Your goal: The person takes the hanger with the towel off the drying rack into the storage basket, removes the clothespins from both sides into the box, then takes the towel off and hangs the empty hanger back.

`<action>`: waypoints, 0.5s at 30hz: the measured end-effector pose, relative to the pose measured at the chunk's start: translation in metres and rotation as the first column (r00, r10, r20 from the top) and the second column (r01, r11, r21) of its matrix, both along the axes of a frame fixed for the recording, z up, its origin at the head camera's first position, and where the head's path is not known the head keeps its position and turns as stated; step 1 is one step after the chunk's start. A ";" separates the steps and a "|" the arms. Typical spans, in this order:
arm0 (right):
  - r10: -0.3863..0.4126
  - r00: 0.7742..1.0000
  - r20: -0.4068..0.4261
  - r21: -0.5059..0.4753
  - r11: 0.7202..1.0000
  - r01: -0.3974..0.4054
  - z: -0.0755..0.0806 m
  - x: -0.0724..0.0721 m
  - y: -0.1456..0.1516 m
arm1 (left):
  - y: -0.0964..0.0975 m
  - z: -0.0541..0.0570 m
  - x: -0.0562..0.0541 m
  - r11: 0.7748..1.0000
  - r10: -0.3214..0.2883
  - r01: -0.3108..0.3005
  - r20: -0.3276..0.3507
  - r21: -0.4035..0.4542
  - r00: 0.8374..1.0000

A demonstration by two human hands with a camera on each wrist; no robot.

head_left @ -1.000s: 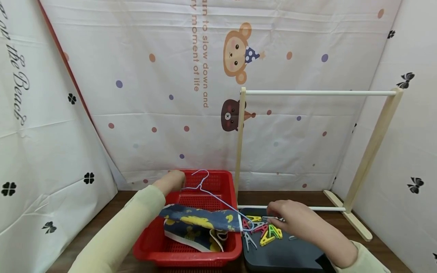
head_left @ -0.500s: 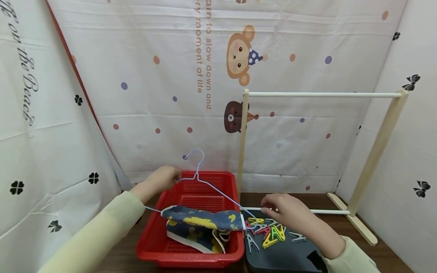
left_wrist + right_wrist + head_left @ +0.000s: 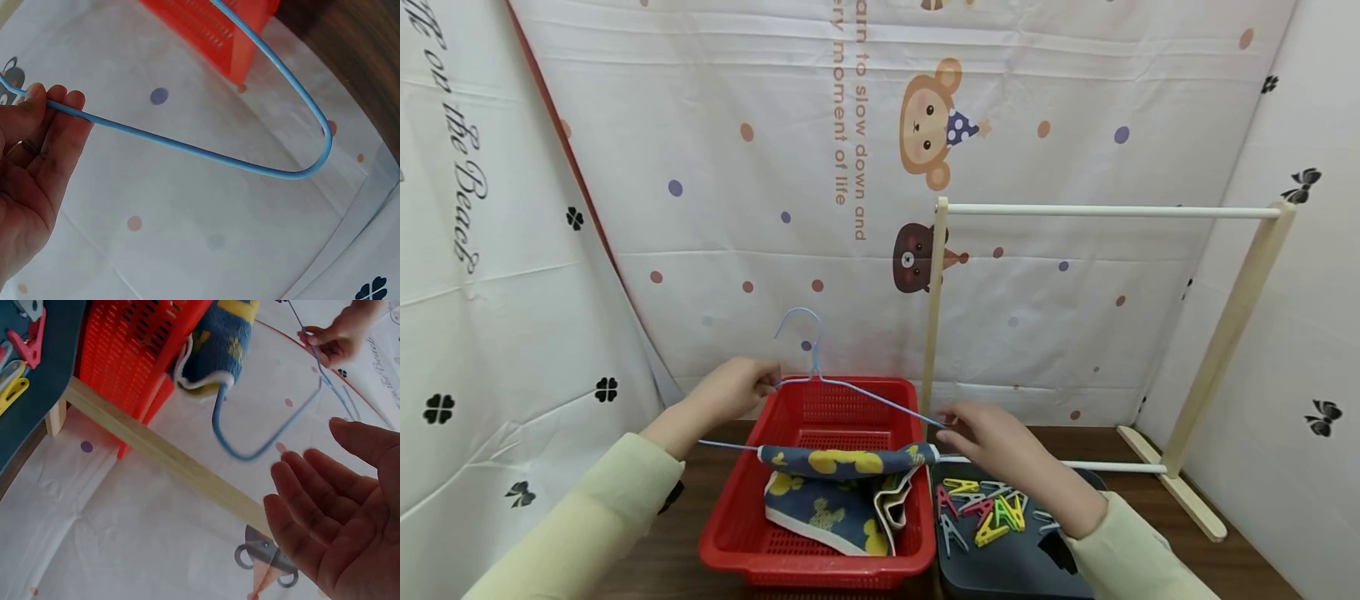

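Observation:
My left hand (image 3: 736, 390) pinches the left shoulder of a light blue wire hanger (image 3: 880, 398) between thumb and fingers. The hanger stands upright with its hook up. Draped over its bottom bar is a dark blue towel (image 3: 842, 462) with yellow patterns and white edging, its lower part hanging into the red basket (image 3: 715, 533). My right hand (image 3: 1000, 442) is beside the hanger's right end. In the right wrist view its fingers (image 3: 300, 494) are loosely bent and apart from the hanger (image 3: 244, 456), holding nothing.
Several colored clothespins (image 3: 977, 510) lie on a dark tray (image 3: 1015, 567) right of the basket. Behind it stands a drying rack with a white top rail (image 3: 1112, 212) and wooden posts (image 3: 1228, 333). Printed curtains (image 3: 820, 167) enclose the table.
My left hand has shifted left and raised the hanger, whose hook now points up. The towel's top fold has come level. My right hand has moved from above the clothespins toward the hanger's right end.

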State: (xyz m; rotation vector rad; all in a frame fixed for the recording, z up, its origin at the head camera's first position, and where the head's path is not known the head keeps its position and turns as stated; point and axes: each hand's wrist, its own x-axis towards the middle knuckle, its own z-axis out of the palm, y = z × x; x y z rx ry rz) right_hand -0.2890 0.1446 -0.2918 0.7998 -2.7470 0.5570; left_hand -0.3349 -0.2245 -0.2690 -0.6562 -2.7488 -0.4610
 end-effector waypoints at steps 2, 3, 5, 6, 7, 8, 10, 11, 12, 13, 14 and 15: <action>-0.003 1.000 -0.017 -0.016 1.000 0.003 0.003 -0.006 -0.008 | 0.000 0.006 0.002 1.000 0.006 -0.006 -0.009 -0.003 1.000; 0.000 1.000 -0.029 -0.023 1.000 -0.001 0.004 -0.010 -0.012 | 0.000 0.009 0.002 1.000 0.008 -0.008 -0.012 -0.002 1.000; 0.001 0.999 -0.049 -0.032 0.999 -0.003 0.006 -0.016 -0.019 | 0.002 0.014 0.002 1.000 -0.003 0.003 -0.024 -0.002 1.000; 0.003 0.998 -0.056 -0.037 0.999 -0.005 0.007 -0.020 -0.022 | 0.003 0.016 0.002 1.000 -0.007 0.007 -0.028 -0.004 1.000; 0.008 0.998 -0.066 -0.037 0.999 -0.011 0.008 -0.023 -0.025 | 0.004 0.019 0.002 1.000 -0.014 0.014 -0.032 -0.004 0.999; 0.012 0.997 -0.073 -0.039 0.999 -0.015 0.008 -0.026 -0.027 | 0.005 0.021 0.002 1.000 -0.019 0.019 -0.034 -0.005 0.999; 0.023 0.996 -0.085 -0.042 0.999 -0.027 0.008 -0.030 -0.029 | 0.006 0.024 0.002 1.000 -0.016 0.016 -0.031 0.000 0.999; 0.032 0.994 -0.103 -0.042 0.998 -0.037 0.007 -0.032 -0.030 | 0.006 0.025 0.002 1.000 -0.014 0.014 -0.029 0.002 0.999; 0.046 0.991 -0.123 -0.044 0.998 -0.052 0.006 -0.033 -0.030 | 0.007 0.026 0.002 1.000 -0.013 0.013 -0.025 0.008 1.000; 0.065 0.987 -0.149 -0.042 0.997 -0.072 0.004 -0.035 -0.030 | 0.006 0.027 0.002 1.000 -0.013 0.014 -0.023 0.014 1.000; 0.082 0.981 -0.173 -0.042 0.995 -0.091 0.003 -0.035 -0.030 | 0.006 0.027 0.003 1.000 -0.014 0.014 -0.019 0.024 1.000; 0.104 0.974 -0.203 -0.037 0.993 -0.114 0.001 -0.036 -0.030 | 0.005 0.027 0.003 0.999 -0.016 0.016 -0.019 0.034 1.000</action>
